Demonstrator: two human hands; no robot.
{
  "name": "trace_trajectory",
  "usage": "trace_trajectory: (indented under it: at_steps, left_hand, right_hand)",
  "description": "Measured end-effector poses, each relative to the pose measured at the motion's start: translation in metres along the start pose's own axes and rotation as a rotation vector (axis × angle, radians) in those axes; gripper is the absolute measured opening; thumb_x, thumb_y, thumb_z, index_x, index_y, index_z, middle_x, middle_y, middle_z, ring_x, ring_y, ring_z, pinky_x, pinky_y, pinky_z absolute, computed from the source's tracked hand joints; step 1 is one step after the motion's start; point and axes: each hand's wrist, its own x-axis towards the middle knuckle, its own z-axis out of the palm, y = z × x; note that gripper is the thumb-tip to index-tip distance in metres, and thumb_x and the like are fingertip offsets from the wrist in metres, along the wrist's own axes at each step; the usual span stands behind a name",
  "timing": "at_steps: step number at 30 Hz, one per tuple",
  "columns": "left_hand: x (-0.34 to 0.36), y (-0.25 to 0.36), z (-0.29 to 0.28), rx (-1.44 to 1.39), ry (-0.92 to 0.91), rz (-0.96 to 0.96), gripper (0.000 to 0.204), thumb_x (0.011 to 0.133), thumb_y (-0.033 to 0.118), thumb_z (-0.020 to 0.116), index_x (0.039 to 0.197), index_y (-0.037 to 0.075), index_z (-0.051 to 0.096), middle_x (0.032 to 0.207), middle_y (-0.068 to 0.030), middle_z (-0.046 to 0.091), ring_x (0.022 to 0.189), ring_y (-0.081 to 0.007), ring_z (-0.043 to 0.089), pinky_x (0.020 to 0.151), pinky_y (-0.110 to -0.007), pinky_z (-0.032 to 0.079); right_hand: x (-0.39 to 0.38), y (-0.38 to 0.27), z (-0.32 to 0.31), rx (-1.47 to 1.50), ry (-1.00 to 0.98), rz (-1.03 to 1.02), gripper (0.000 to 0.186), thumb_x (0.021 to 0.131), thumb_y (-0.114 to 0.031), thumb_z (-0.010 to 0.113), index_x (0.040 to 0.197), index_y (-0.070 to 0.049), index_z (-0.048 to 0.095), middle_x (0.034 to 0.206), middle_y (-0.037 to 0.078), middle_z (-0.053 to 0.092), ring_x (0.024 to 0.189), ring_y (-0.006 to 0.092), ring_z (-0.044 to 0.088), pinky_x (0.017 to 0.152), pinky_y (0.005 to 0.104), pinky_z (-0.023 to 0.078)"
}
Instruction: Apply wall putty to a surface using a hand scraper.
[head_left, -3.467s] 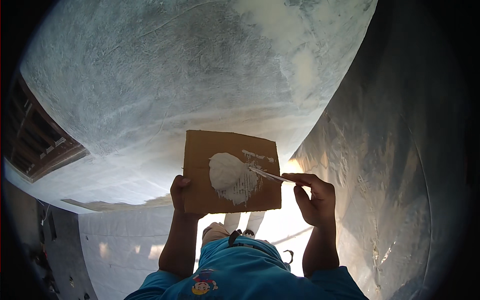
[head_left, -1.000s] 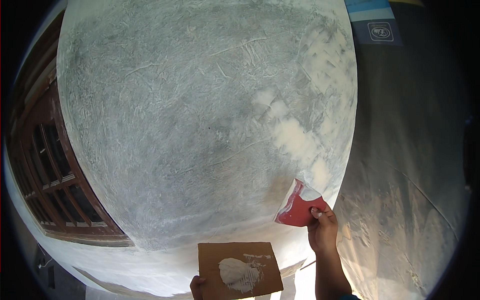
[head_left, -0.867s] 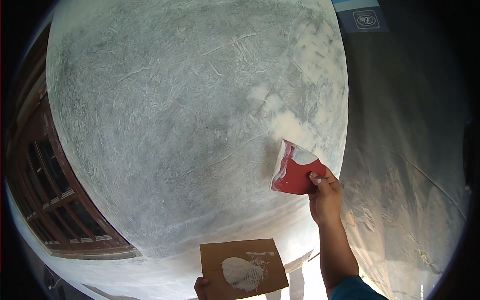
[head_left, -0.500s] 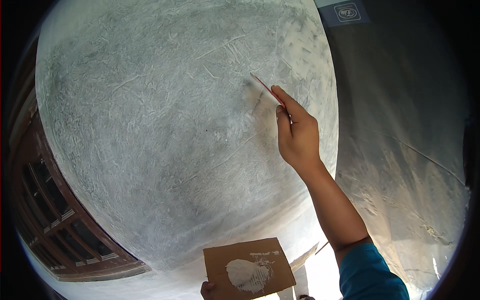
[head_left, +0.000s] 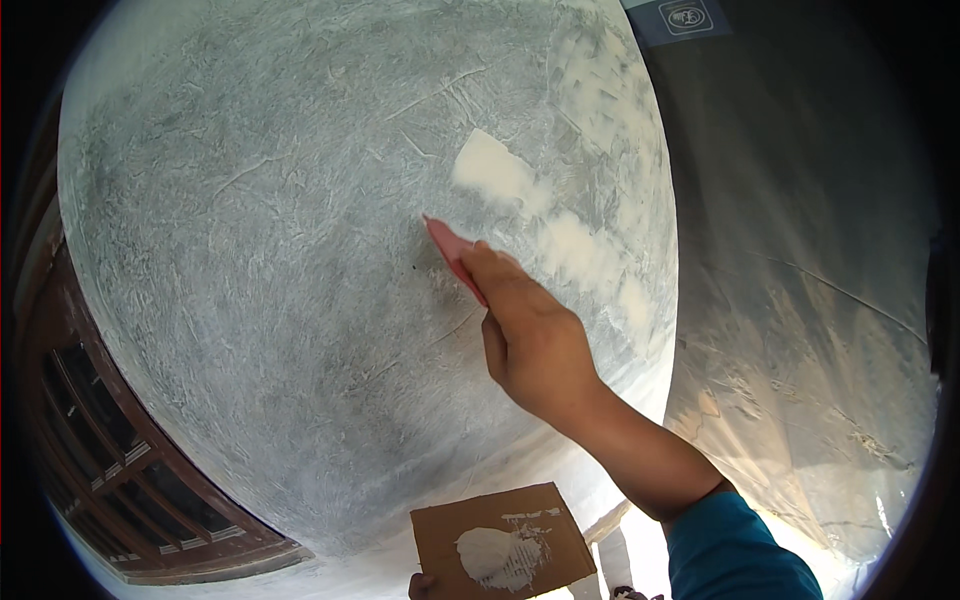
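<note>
My right hand (head_left: 535, 335) is closed on a flat pink putty spreader (head_left: 452, 250), its tip at the grey, rough wall (head_left: 270, 330). Just up and right of the spreader lies a fresh patch of white putty (head_left: 495, 168), with more smears running down to the right. Low in the view, my left hand (head_left: 422, 586) grips the lower left corner of a piece of brown cardboard (head_left: 440, 535); only part of that hand shows. On the cardboard sits a mound of white putty (head_left: 490, 556), streaked at its right side.
A brown wooden window frame (head_left: 150, 480) with dark panes is set at the lower left. To the right of the wall hangs a large grey sheet (head_left: 790, 240), with a blue printed label (head_left: 680, 20) at its top. Bright light comes from below right.
My right hand has moved left and down with the spreader. A white putty patch now shows on the wall where the spreader was. The cardboard has barely moved.
</note>
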Motion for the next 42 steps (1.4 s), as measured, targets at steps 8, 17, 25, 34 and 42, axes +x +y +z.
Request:
trace_trajectory:
  at_steps: [8, 17, 25, 34, 42]
  left_hand:
    - [-0.006, 0.01, -0.006, 0.036, 0.056, -0.011, 0.064, 0.086, 0.03, 0.057, 0.141, -0.001, 0.05, 0.137, -0.0214, 0.058, 0.121, -0.0391, 0.058, 0.104, -0.056, 0.047]
    - [-0.01, 0.019, -0.013, 0.06, 0.023, -0.015, 0.067, 0.084, 0.031, 0.058, 0.142, -0.001, 0.048, 0.137, -0.0236, 0.057, 0.12, -0.0424, 0.057, 0.101, -0.059, 0.048]
    - [0.001, 0.008, -0.005, 0.182, -0.007, 0.062, 0.066, 0.085, 0.031, 0.059, 0.142, -0.001, 0.049, 0.137, -0.023, 0.057, 0.12, -0.0418, 0.057, 0.101, -0.059, 0.048]
    - [-0.02, 0.021, -0.031, 0.088, 0.187, 0.031, 0.062, 0.085, 0.026, 0.059, 0.139, -0.002, 0.051, 0.135, -0.0225, 0.059, 0.118, -0.0393, 0.059, 0.102, -0.055, 0.049]
    - [-0.001, 0.003, -0.018, -0.01, 0.066, 0.009, 0.063, 0.085, 0.026, 0.058, 0.14, -0.002, 0.049, 0.136, -0.0227, 0.058, 0.119, -0.0393, 0.059, 0.102, -0.055, 0.049]
  right_hand:
    - [0.062, 0.065, 0.037, -0.418, 0.104, -0.087, 0.05, 0.091, -0.003, 0.052, 0.14, 0.005, 0.048, 0.138, 0.028, 0.054, 0.128, 0.0414, 0.055, 0.107, 0.0473, 0.047]
    - [0.019, -0.003, -0.006, -0.143, 0.091, -0.111, 0.056, 0.084, 0.004, 0.058, 0.139, 0.002, 0.052, 0.134, 0.025, 0.058, 0.122, 0.0374, 0.06, 0.106, 0.0449, 0.049]
    - [-0.016, 0.032, 0.042, -0.375, -0.142, -0.18, 0.051, 0.092, -0.008, 0.054, 0.14, 0.007, 0.048, 0.138, 0.031, 0.053, 0.128, 0.0435, 0.054, 0.108, 0.0507, 0.045]
    - [0.047, 0.06, -0.01, -0.288, 0.168, -0.005, 0.056, 0.086, 0.005, 0.055, 0.141, 0.002, 0.049, 0.136, 0.024, 0.058, 0.126, 0.0383, 0.056, 0.109, 0.0452, 0.046]
    - [-0.071, -0.011, 0.03, -0.248, -0.272, -0.278, 0.045, 0.093, -0.009, 0.056, 0.135, 0.008, 0.053, 0.135, 0.03, 0.056, 0.128, 0.0376, 0.057, 0.103, 0.0458, 0.052]
